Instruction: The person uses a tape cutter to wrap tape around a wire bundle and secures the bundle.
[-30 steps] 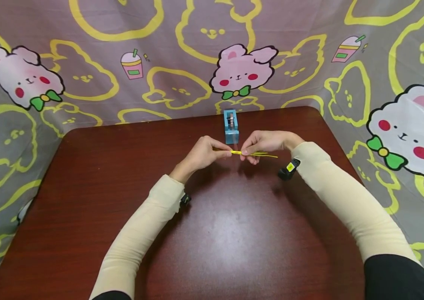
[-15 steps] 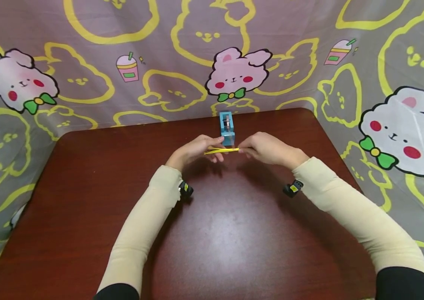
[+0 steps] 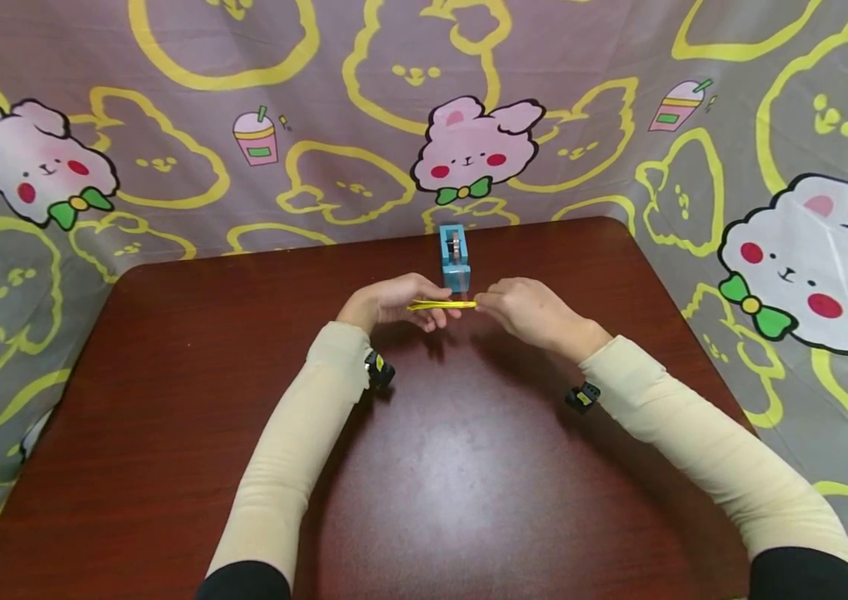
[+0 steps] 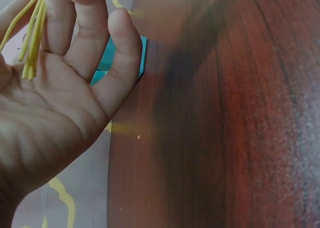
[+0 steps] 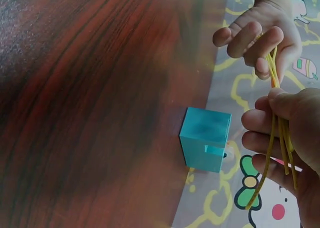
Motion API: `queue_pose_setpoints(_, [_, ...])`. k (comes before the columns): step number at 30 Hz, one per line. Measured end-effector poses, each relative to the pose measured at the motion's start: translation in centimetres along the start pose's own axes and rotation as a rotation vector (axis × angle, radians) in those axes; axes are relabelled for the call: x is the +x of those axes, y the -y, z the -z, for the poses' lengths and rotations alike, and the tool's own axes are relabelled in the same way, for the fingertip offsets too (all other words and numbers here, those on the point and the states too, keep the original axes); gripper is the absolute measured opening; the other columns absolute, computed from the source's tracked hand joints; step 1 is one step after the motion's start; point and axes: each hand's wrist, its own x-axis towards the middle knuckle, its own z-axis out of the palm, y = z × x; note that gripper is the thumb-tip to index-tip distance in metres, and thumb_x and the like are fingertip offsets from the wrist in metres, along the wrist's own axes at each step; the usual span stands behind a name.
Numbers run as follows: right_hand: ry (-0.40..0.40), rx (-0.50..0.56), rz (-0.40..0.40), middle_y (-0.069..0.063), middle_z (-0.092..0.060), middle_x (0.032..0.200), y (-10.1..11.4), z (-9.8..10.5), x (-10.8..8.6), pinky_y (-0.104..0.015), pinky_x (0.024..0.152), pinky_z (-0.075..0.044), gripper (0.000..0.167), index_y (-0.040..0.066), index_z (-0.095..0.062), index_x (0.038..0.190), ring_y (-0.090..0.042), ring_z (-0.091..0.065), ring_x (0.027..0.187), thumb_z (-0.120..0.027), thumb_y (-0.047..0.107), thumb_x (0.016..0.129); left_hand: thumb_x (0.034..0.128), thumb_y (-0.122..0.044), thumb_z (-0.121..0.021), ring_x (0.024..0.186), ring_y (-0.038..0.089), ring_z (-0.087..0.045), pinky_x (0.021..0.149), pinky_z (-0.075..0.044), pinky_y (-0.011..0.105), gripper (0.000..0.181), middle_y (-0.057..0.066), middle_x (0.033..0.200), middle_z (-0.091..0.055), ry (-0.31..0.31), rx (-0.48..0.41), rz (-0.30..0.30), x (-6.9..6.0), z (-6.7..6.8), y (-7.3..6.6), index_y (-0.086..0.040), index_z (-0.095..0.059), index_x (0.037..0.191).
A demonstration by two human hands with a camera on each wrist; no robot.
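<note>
Pinching the yellow strands (image 3: pixel 442 305), the right hand (image 3: pixel 532 308) holds them over the desk (image 3: pixel 424 467), near its far edge. The left hand (image 3: pixel 397 300) curls loosely around the other end; whether it grips, I cannot tell. On my feed the yellow label (image 3: pixel 380 363) on the left wrist camera (image 3: pixel 385 377) is too small to read. A blue tape dispenser (image 3: pixel 456 279) stands between the hands and the far edge. I have more desk to the hands' left than right; glossy wood meets patterned cloth (image 3: pixel 371 117).

Strings (image 3: pixel 442 305) are reaching between the left grip (image 3: pixel 396 296) and right grip (image 3: pixel 532 311); a tape holder (image 3: pixel 457 272) is sitting behind, on the surface (image 3: pixel 469 500).
</note>
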Motion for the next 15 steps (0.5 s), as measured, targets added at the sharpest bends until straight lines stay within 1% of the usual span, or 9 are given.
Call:
queue_pose_setpoints(5, [0.001,0.000,0.006,-0.004,-0.067,0.081,-0.1,0.1,0.2,-0.037,0.067,-0.054,0.012,0.004,-0.075,0.100,-0.020,-0.061,0.072,-0.069,0.014,0.097,0.1043,-0.017,-0.055,0.066,0.015,-0.061,0.069,-0.054,0.030,0.043,0.009,0.076,-0.070,-0.014,0.019,-0.024,-0.3,0.0,0.1,0.020,-0.058,0.126])
queue_pose_setpoints(8, [0.029,0.068,-0.028,-0.002,-0.068,0.083,-0.3,0.3,0.4,-0.035,0.068,-0.054,0.011,0.007,-0.076,0.102,-0.017,-0.061,0.073,-0.069,0.015,0.097,0.1032,-0.014,-0.058,0.066,0.015,-0.060,0.071,-0.053,0.033,0.038,0.010,0.077,-0.070,-0.039,0.040,-0.046,-0.6,-0.1,0.0,0.018,-0.061,0.123])
queue_pose_setpoints(11, [0.065,0.176,-0.072,0.000,-0.071,0.089,-0.7,0.5,0.8,-0.036,0.073,-0.055,0.011,0.008,-0.077,0.103,-0.014,-0.063,0.077,-0.069,0.014,0.097,0.1021,-0.013,-0.060,0.066,0.015,-0.060,0.076,-0.054,0.039,0.032,0.015,0.081,-0.071,-0.076,0.110,-0.094,-0.9,-0.3,-0.1,0.015,-0.067,0.118])
queue_pose_setpoints(13, [0.094,0.249,-0.093,-0.001,-0.073,0.092,-1.0,0.7,1.1,-0.036,0.074,-0.055,0.011,0.008,-0.077,0.103,-0.012,-0.064,0.078,-0.069,0.013,0.097,0.1015,-0.012,-0.062,0.066,0.014,-0.061,0.079,-0.055,0.043,0.030,0.014,0.080,-0.071,-0.108,0.189,-0.134,-1.0,-0.4,-0.1,0.013,-0.069,0.115])
queue_pose_setpoints(15, [0.129,0.321,-0.108,-0.003,-0.074,0.092,-1.3,0.9,1.4,-0.036,0.073,-0.054,0.011,0.007,-0.077,0.103,-0.013,-0.064,0.078,-0.070,0.011,0.096,0.1009,-0.013,-0.063,0.067,0.017,-0.062,0.081,-0.054,0.048,0.029,0.013,0.078,-0.070,-0.146,0.256,-0.166,-1.1,-0.5,-0.1,0.012,-0.071,0.113])
